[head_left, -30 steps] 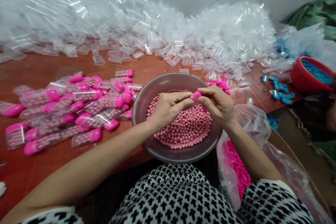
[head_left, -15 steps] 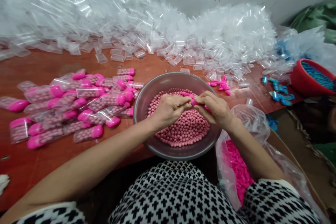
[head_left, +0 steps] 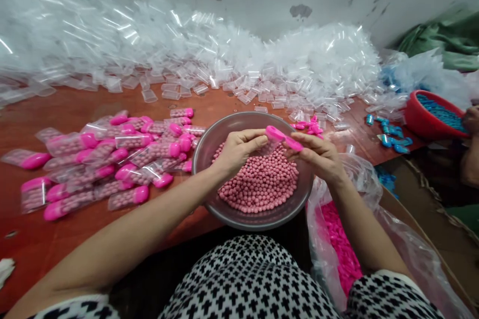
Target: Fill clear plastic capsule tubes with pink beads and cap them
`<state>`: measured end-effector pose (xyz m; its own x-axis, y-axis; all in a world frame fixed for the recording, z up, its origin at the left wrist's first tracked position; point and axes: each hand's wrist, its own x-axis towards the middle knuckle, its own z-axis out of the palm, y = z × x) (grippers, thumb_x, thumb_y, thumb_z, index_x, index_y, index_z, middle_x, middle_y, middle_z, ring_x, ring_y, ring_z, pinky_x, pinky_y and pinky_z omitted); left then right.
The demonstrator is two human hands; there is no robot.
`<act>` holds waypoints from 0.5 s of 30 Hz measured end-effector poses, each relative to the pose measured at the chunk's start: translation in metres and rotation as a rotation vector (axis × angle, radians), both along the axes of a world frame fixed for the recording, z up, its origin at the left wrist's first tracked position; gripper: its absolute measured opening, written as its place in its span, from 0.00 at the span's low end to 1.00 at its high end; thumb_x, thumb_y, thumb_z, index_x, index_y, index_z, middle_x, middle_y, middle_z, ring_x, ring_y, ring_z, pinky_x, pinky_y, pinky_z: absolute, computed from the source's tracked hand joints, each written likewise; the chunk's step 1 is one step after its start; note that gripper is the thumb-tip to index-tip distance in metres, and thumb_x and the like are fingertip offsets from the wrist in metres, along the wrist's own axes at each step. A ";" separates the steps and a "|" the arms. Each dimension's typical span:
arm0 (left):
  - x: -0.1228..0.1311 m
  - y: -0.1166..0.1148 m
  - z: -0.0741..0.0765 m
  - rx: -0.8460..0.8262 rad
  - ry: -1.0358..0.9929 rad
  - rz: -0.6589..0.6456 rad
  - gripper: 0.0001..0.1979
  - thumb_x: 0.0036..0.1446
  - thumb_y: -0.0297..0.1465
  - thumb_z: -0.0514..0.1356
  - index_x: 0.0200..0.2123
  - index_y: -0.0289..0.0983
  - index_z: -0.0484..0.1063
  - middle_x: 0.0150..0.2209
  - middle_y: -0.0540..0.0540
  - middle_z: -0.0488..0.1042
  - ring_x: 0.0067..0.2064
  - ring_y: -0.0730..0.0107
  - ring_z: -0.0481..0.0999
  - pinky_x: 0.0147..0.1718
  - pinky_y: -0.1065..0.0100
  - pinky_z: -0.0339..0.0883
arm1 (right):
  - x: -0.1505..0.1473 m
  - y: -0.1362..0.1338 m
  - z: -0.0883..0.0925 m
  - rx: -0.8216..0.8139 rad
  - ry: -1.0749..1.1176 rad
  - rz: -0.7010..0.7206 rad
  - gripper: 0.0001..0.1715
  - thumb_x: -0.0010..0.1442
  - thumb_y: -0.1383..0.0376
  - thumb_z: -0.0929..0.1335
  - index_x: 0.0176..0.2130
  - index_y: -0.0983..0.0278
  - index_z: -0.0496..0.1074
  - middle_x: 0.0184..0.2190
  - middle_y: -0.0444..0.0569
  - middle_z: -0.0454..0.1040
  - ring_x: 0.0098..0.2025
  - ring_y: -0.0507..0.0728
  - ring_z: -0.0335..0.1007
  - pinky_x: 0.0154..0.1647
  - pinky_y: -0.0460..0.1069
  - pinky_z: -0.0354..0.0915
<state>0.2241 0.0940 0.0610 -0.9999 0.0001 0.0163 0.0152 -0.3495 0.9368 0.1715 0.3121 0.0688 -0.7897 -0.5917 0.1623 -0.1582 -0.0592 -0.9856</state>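
My hands are raised over a grey metal bowl (head_left: pixel 209 199) heaped with pink round beads (head_left: pixel 260 182). My left hand (head_left: pixel 237 152) pinches a small clear plastic tube (head_left: pixel 268 145) at its fingertips. A bright pink end cap (head_left: pixel 275 133) sits at the top of that tube. My right hand (head_left: pixel 316 157) holds a second pink cap (head_left: pixel 294 143) close beside it. Fingers partly hide the tube, so I cannot tell whether it holds beads.
Filled, pink-capped tubes (head_left: pixel 112 164) lie on the orange-red table (head_left: pixel 67 119) at left. Clear plastic sleeves (head_left: pixel 224 55) are heaped behind. Pink caps (head_left: pixel 309 127) lie past the bowl. A bag of pink caps (head_left: pixel 339 244) stands at lower right. A co-worker's hand (head_left: pixel 470 119) is beside a red bowl (head_left: pixel 430 117).
My hands have drawn slightly apart and risen above the beads. The pink cap and clear tube now show more plainly between them. The whole view has shifted a little.
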 end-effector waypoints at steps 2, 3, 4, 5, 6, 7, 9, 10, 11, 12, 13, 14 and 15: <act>0.001 -0.001 -0.001 -0.065 0.054 0.003 0.20 0.46 0.42 0.72 0.39 0.34 0.83 0.35 0.43 0.83 0.36 0.65 0.79 0.42 0.63 0.74 | 0.002 -0.001 -0.003 -0.041 -0.086 -0.017 0.24 0.53 0.52 0.77 0.47 0.57 0.79 0.36 0.49 0.82 0.36 0.59 0.80 0.45 0.60 0.76; 0.001 -0.001 -0.002 -0.126 0.098 0.001 0.19 0.47 0.42 0.72 0.39 0.35 0.84 0.35 0.43 0.83 0.37 0.64 0.79 0.42 0.63 0.73 | 0.003 -0.003 -0.003 -0.057 -0.102 -0.042 0.24 0.51 0.50 0.77 0.44 0.59 0.80 0.35 0.49 0.81 0.36 0.59 0.79 0.44 0.59 0.76; 0.002 -0.002 -0.002 -0.196 0.151 0.001 0.17 0.49 0.42 0.71 0.38 0.36 0.84 0.36 0.43 0.83 0.38 0.63 0.79 0.43 0.63 0.73 | 0.003 -0.006 -0.002 -0.075 -0.117 -0.063 0.24 0.49 0.48 0.78 0.42 0.60 0.80 0.35 0.49 0.81 0.36 0.59 0.79 0.44 0.58 0.76; 0.003 -0.002 -0.004 -0.266 0.206 0.007 0.15 0.51 0.41 0.70 0.38 0.37 0.84 0.36 0.43 0.82 0.40 0.62 0.79 0.45 0.62 0.73 | 0.003 -0.010 -0.001 -0.088 -0.143 -0.069 0.25 0.48 0.47 0.78 0.40 0.60 0.80 0.36 0.50 0.81 0.37 0.60 0.79 0.44 0.58 0.76; 0.004 -0.003 -0.005 -0.330 0.259 0.018 0.13 0.52 0.40 0.69 0.37 0.38 0.84 0.38 0.43 0.82 0.42 0.60 0.79 0.46 0.62 0.72 | 0.003 -0.014 0.001 -0.093 -0.185 -0.050 0.26 0.46 0.47 0.78 0.39 0.60 0.80 0.38 0.50 0.80 0.39 0.60 0.79 0.44 0.57 0.76; 0.004 -0.004 -0.006 -0.381 0.304 0.030 0.11 0.53 0.38 0.68 0.38 0.39 0.84 0.39 0.43 0.82 0.45 0.60 0.78 0.49 0.61 0.71 | 0.003 -0.018 0.003 -0.088 -0.243 -0.005 0.27 0.45 0.47 0.79 0.40 0.60 0.79 0.40 0.50 0.80 0.41 0.60 0.79 0.44 0.57 0.77; 0.005 -0.004 -0.008 -0.455 0.359 0.042 0.09 0.54 0.35 0.67 0.39 0.41 0.84 0.43 0.42 0.81 0.49 0.59 0.77 0.53 0.59 0.69 | 0.004 -0.025 0.007 -0.062 -0.392 0.130 0.29 0.45 0.48 0.79 0.42 0.61 0.79 0.42 0.51 0.80 0.44 0.61 0.78 0.46 0.59 0.76; 0.006 -0.005 -0.009 -0.478 0.373 0.042 0.09 0.55 0.34 0.67 0.40 0.42 0.84 0.44 0.42 0.81 0.50 0.59 0.76 0.54 0.59 0.68 | 0.005 -0.028 0.008 -0.049 -0.470 0.193 0.28 0.46 0.48 0.78 0.42 0.62 0.78 0.41 0.51 0.80 0.44 0.62 0.78 0.47 0.61 0.76; 0.006 -0.005 -0.010 -0.493 0.381 0.042 0.09 0.56 0.34 0.66 0.40 0.42 0.84 0.45 0.42 0.80 0.51 0.59 0.76 0.54 0.58 0.68 | 0.006 -0.030 0.009 -0.043 -0.538 0.236 0.27 0.47 0.49 0.77 0.41 0.63 0.78 0.39 0.51 0.80 0.44 0.62 0.78 0.48 0.62 0.76; 0.006 -0.005 -0.010 -0.502 0.388 0.042 0.10 0.56 0.34 0.66 0.41 0.42 0.84 0.45 0.42 0.80 0.51 0.59 0.76 0.55 0.59 0.68 | 0.008 -0.033 0.009 -0.046 -0.589 0.253 0.25 0.47 0.49 0.77 0.38 0.64 0.78 0.36 0.51 0.80 0.44 0.62 0.78 0.49 0.63 0.75; 0.006 -0.004 -0.011 -0.507 0.395 0.042 0.09 0.57 0.33 0.66 0.41 0.42 0.84 0.45 0.42 0.80 0.52 0.59 0.76 0.55 0.59 0.68 | 0.010 -0.035 0.008 -0.056 -0.622 0.245 0.23 0.46 0.51 0.77 0.36 0.64 0.78 0.33 0.50 0.80 0.43 0.63 0.78 0.50 0.64 0.75; 0.006 -0.004 -0.011 -0.508 0.402 0.044 0.09 0.57 0.33 0.66 0.41 0.42 0.84 0.44 0.43 0.80 0.52 0.59 0.75 0.55 0.59 0.68 | 0.011 -0.037 0.008 -0.070 -0.642 0.215 0.21 0.45 0.52 0.77 0.33 0.64 0.77 0.30 0.49 0.80 0.42 0.63 0.79 0.50 0.64 0.74; 0.007 -0.004 -0.011 -0.506 0.406 0.047 0.09 0.57 0.33 0.65 0.41 0.42 0.84 0.44 0.43 0.80 0.52 0.59 0.75 0.55 0.60 0.68 | 0.012 -0.040 0.006 -0.084 -0.653 0.172 0.19 0.44 0.54 0.77 0.31 0.65 0.76 0.28 0.49 0.79 0.41 0.63 0.79 0.51 0.64 0.74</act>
<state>0.2306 0.0900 0.0500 -0.9133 0.0629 0.4024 0.4073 0.1432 0.9020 0.1840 0.2722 0.0751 -0.6371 -0.7237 -0.2651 0.4862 -0.1104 -0.8669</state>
